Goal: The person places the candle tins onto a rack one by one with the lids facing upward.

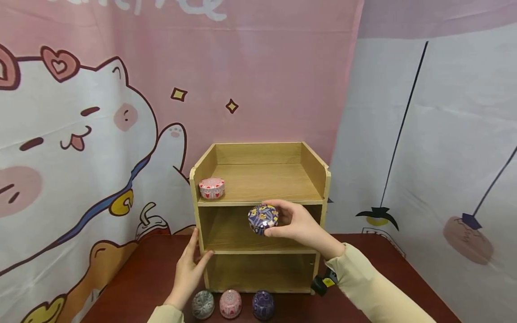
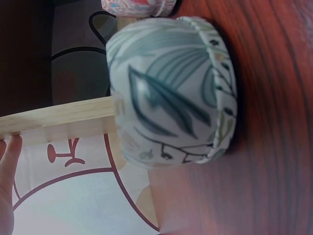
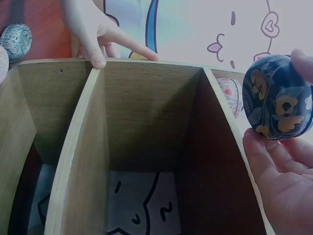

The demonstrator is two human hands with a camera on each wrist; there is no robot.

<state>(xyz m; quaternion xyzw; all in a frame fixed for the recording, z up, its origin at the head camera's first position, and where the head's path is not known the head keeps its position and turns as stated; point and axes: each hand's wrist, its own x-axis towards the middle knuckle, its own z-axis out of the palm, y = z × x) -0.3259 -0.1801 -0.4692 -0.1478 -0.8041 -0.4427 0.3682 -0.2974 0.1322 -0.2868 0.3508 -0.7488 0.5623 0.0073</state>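
Note:
My right hand [image 1: 296,226] pinches a round dark-blue tin with yellow flowers [image 1: 263,219] between thumb and fingers, in front of the wooden shelf [image 1: 258,202]. In the right wrist view this blue tin [image 3: 279,98] shows its patterned side, near the upper board's edge. My left hand [image 1: 190,264] rests against the shelf's left side, fingers along the outer panel and thumb at the front edge of the middle board. A pink tin with red hearts [image 1: 212,188] sits at the left of the top level. Inside the shelf, the two lower levels show bare boards.
Along the shelf's foot, on the dark red table [image 1: 141,273], stand a grey-green leaf tin [image 1: 203,305], a pink tin [image 1: 230,304] and a purple tin [image 1: 263,305]. A printed curtain [image 1: 274,80] hangs behind. Low raised walls edge the shelf's top.

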